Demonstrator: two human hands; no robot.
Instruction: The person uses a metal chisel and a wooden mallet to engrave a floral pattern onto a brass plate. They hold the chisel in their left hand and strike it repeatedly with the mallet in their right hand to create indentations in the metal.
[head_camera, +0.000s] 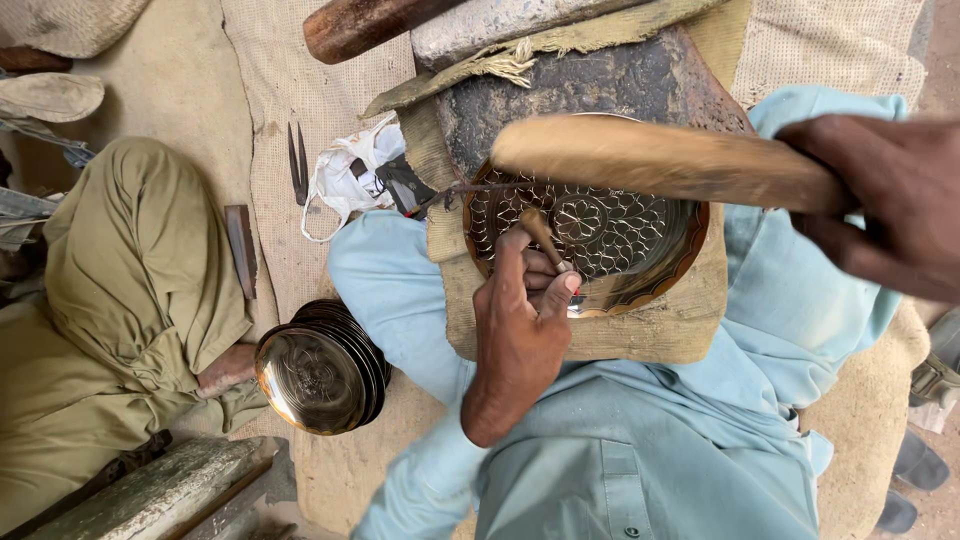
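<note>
A round brass plate (650, 255) with an engraved flower pattern lies on a padded block across my lap. My left hand (520, 320) pinches a short metal chisel (541, 232) whose tip stands on the plate near the central flower. My right hand (885, 200) grips a wooden mallet (650, 160), raised and blurred above the plate's far side.
A stack of brass plates (320, 375) leans by my left knee. Another person in olive clothes (130, 280) sits at the left. A white bag (350, 180), a pair of pointed dividers (298, 165), a metal bar (241, 250) and a wooden block (150, 495) lie on the mat.
</note>
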